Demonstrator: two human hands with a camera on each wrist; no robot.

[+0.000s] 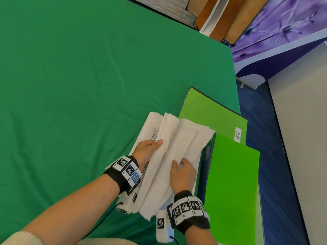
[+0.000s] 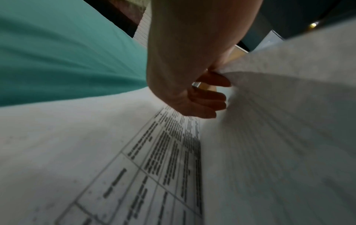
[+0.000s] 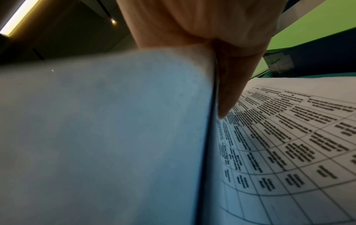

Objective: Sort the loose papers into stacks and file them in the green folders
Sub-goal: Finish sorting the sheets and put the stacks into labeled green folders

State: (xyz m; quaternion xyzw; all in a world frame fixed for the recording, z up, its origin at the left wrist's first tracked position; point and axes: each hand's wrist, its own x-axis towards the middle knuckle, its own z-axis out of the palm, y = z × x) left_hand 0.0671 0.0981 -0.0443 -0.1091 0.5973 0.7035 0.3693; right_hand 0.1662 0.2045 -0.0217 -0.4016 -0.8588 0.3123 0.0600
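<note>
Head view shows a thick, fanned sheaf of white printed paper sheets [image 1: 177,149] near the right edge of a table draped in matte, faintly creased green cloth [image 1: 79,76]. Left hand [image 1: 147,150] grips a lifted bundle, thumb on top and fingers curled beneath; right hand [image 1: 183,174] pinches other sheets, thumb over them. Two glossy lime-green rectangular card folders lie just right of the paper: the far one [image 1: 208,110] carries a white label reading "H.R.", the near one [image 1: 233,183] stands partly open with a dark inner edge. Wrist views show ruled tables of small print, too blurred to read, on the pages [image 3: 289,137]. Each wrist wears a black band with square black-and-white markers.
</note>
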